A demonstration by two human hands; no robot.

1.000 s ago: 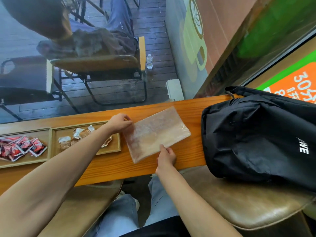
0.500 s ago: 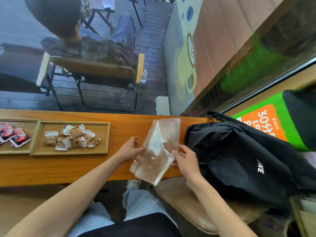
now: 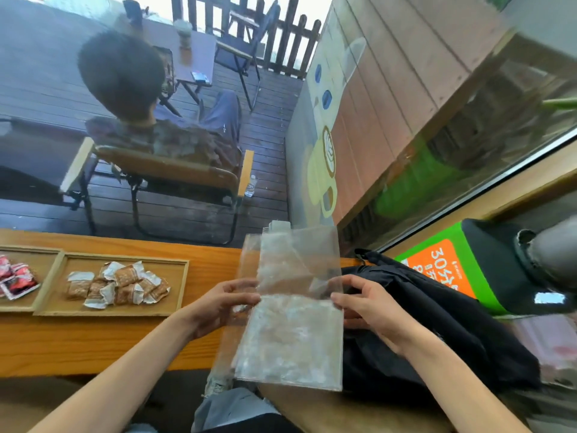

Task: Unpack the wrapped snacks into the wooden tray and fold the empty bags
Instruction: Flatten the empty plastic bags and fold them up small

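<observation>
**Head view: bag off the counter, mid-fold now**

Fingers [image 3: 246, 296] of left hand [image 3: 218, 303] pinching left edge of empty bag [image 3: 290, 335]; right hand [image 3: 363, 303] pinching the right edge. Lifted off the counter [image 3: 78, 342] since a second ago, held upright in the air, crease across the middle. Probably the fold step underway.

Snacks [image 3: 120, 285] already piled in wooden tray [image 3: 184, 282], well left. Red packets [image 3: 17, 279] in next tray. Black backpack [image 3: 437, 323] right behind the bag, crowding any flat spot for pressing the fold.
</observation>
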